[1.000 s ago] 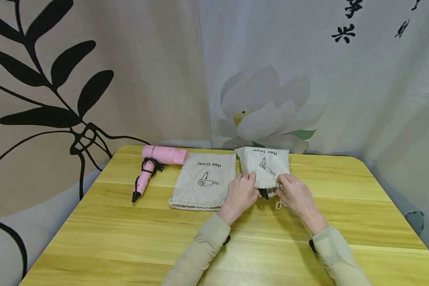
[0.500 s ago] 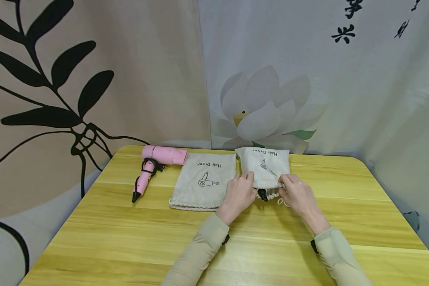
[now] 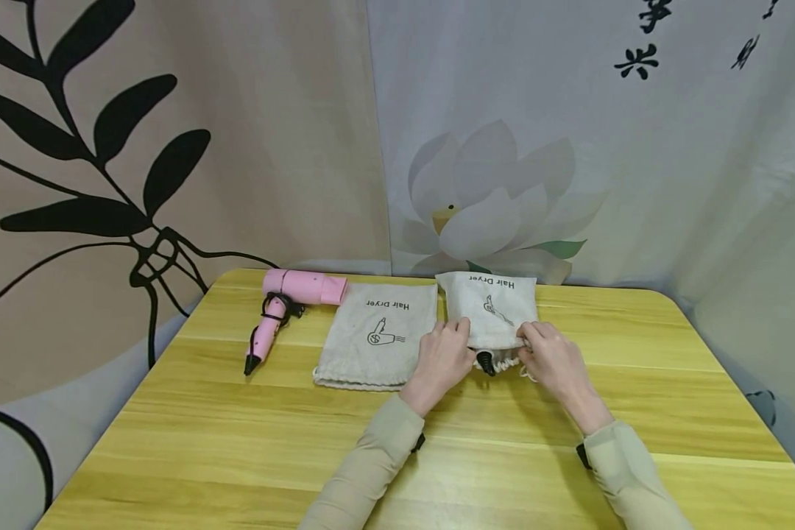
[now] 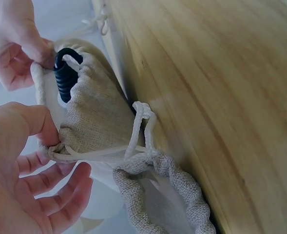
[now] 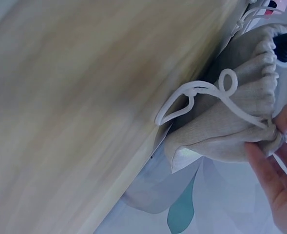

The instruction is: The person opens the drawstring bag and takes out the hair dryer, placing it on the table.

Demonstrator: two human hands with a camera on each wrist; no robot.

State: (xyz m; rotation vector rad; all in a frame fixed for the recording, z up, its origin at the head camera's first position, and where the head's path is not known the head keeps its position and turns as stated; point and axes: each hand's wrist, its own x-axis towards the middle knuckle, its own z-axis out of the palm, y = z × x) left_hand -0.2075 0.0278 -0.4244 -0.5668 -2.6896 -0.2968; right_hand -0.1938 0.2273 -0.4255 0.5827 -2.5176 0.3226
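Both your left hand (image 3: 440, 357) and right hand (image 3: 555, 359) pinched the bag (image 3: 493, 313).
Opening seemed your step; next likely called for clearing the cord (image 3: 486, 362).

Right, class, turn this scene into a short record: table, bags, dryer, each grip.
Surface: wooden table
Handled bag: pale cloth, printed Hair Dryer, mouth open
In its mouth: black ribbed piece
Left grip: pinching the mouth's left edge
Right grip: pinching its right edge
Second bag: matching print, lying left of the handled one
Pink dryer: left of both bags, black cord around handle
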